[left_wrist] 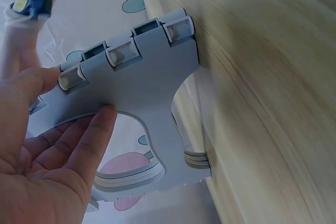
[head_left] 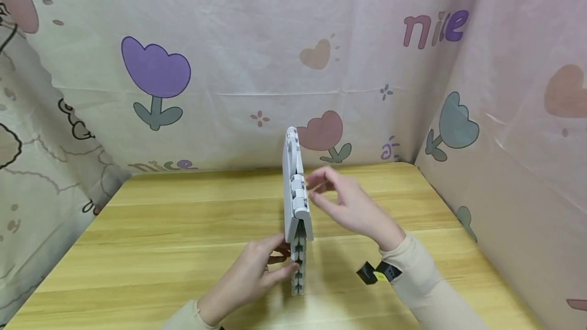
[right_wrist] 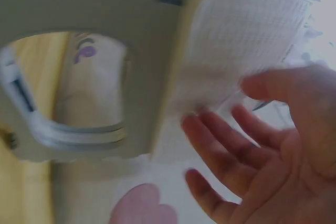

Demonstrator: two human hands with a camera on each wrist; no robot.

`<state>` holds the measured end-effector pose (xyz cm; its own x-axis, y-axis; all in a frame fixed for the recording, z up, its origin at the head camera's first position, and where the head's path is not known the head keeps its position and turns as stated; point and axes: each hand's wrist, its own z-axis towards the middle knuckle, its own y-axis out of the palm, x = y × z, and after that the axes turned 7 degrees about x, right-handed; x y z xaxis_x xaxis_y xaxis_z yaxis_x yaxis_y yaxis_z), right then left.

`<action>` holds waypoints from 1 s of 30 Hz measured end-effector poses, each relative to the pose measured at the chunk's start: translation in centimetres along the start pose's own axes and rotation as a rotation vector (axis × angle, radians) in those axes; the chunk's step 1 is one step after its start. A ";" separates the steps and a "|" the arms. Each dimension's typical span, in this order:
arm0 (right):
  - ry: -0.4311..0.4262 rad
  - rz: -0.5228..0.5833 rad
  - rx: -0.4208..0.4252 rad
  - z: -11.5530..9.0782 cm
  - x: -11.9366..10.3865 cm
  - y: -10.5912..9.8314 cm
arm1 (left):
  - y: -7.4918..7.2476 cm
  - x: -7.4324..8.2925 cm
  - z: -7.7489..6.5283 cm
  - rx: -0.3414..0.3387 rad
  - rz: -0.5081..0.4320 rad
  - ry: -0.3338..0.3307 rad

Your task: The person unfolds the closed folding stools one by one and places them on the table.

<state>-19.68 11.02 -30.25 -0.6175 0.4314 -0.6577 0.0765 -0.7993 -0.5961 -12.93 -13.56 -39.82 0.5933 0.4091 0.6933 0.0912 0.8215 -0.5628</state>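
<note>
A pale grey-white plastic folding stool (head_left: 295, 195), its panels folded nearly flat, stands on edge on the wooden table in the head view. My left hand (head_left: 249, 274) grips its near lower part. In the left wrist view the thumb lies at the hinged edge of a leg panel (left_wrist: 152, 61) and fingers reach into the oval cutout. To the right of the stool is my right hand (head_left: 355, 205), fingers loosely bent. The right wrist view has that hand (right_wrist: 268, 153) beside the textured top panel (right_wrist: 226, 40), holding nothing; whether a fingertip touches is too blurred to tell.
The wood-grain table (head_left: 160, 248) extends on both sides of the stool. Behind it and to the right hangs a printed cloth (head_left: 257, 55) with flowers and lettering. A black strapped device (head_left: 378, 272) sits on the right wrist.
</note>
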 end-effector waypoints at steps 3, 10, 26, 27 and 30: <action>-0.011 -0.022 -0.090 -1.5 1.0 0.7 | -0.1 0.0 -0.1 -0.003 -0.009 -0.008; -0.016 -0.046 -0.266 -4.0 2.4 2.5 | -0.3 -0.1 0.0 -0.006 -0.020 -0.010; -0.049 -0.098 -0.194 -5.5 3.4 4.4 | -0.2 -0.3 -0.2 0.000 -0.003 0.022; -0.041 -0.111 -0.192 -5.5 3.4 4.2 | -0.3 -0.3 -0.2 0.000 -0.002 0.021; -0.022 -0.140 -0.182 -5.8 3.6 3.7 | -0.4 -0.4 -0.4 0.001 -0.006 0.017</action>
<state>-17.08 12.08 -37.46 -0.6490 0.5219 -0.5535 0.1277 -0.6425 -0.7555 -12.89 -14.20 -40.03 0.6065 0.3972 0.6888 0.0942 0.8243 -0.5583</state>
